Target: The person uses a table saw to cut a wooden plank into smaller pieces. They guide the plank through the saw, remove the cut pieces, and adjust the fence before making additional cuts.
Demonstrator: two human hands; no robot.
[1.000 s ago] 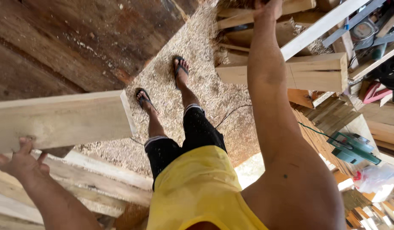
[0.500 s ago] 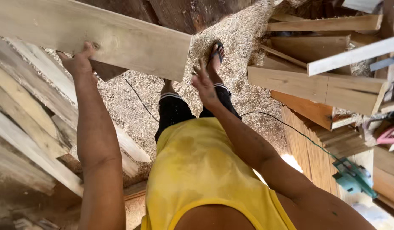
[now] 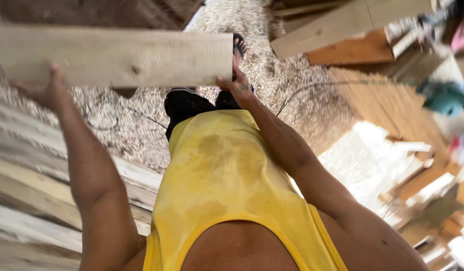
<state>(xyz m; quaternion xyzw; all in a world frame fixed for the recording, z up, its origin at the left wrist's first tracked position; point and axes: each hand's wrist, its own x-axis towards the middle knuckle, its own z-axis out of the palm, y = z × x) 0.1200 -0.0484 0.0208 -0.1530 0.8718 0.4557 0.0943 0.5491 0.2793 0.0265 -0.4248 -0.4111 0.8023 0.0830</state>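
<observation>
Plank: a pale, rough-sawn board [image 3: 116, 57] lay level across the upper left of the view, held in the air in front of the person's chest, above the sawdust floor; a small dark knot showed near its middle.
Left hand: the left hand [image 3: 43, 90] gripped the plank's lower edge toward its left part, fingers curled under and thumb up against the face; closed on the wood.
Right hand: the right hand [image 3: 237, 85] met the plank at its lower right corner, fingers bent against the end; how tightly it clasped could not be told because of blur.
Arms: both forearms reached forward and up from the shoulders, the left one near the left edge of the view, the right one crossing from the lower right.
Clothing: a yellow sleeveless shirt [image 3: 227, 185] filled the centre, with dark shorts [image 3: 187, 105] below the plank.
Foot: one foot in a dark sandal [image 3: 239, 46] stood on the floor just beyond the plank's right end.
Floor: sawdust and shavings [image 3: 282, 75] covered the ground, with a thin dark cable [image 3: 302, 90] curving over it to the right of the right hand.
Left side: grey, weathered boards [image 3: 26, 190] lay stacked in long rows beside the left arm.
Right side: more timber [image 3: 352, 30] was piled at the upper right, and white blocks [image 3: 372, 155] lay lower down, all blurred.
</observation>
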